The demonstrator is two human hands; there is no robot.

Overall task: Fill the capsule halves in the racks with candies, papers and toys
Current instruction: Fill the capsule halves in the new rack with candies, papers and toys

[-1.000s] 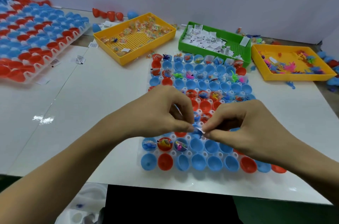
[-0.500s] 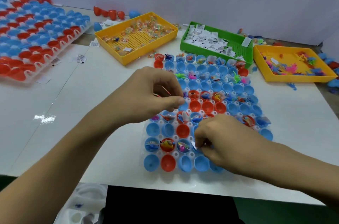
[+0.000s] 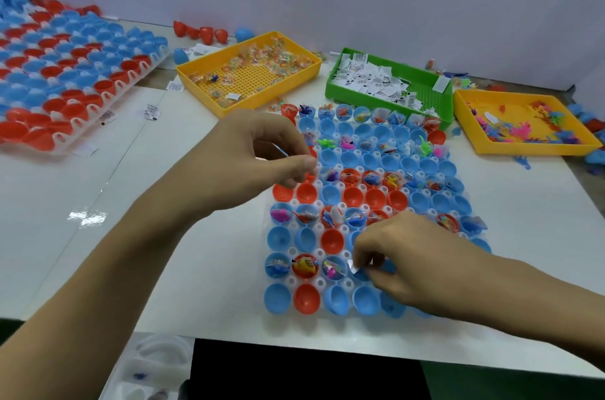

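A clear rack (image 3: 347,283) of blue and red capsule halves lies in front of me; alternate rows hold toys, candies and papers, the rows between are bare. My right hand (image 3: 409,263) hovers low over the second-nearest row and pinches a small white paper slip (image 3: 353,265) above a blue half. My left hand (image 3: 258,154) is raised over the rack's left side, thumb and fingers pinched on a few thin paper slips (image 3: 278,150). The capsule halves under both hands are hidden.
A yellow tray of candies (image 3: 248,72), a green tray of paper slips (image 3: 386,82) and a yellow tray of toys (image 3: 523,127) stand behind the rack. A second rack of capsule halves (image 3: 65,72) lies at far left. Loose slips and capsules lie scattered on the white table.
The two hands, together over the rack a second ago, have parted: my right hand dropped toward the near rows with one slip, my left hand rose and drew back left.
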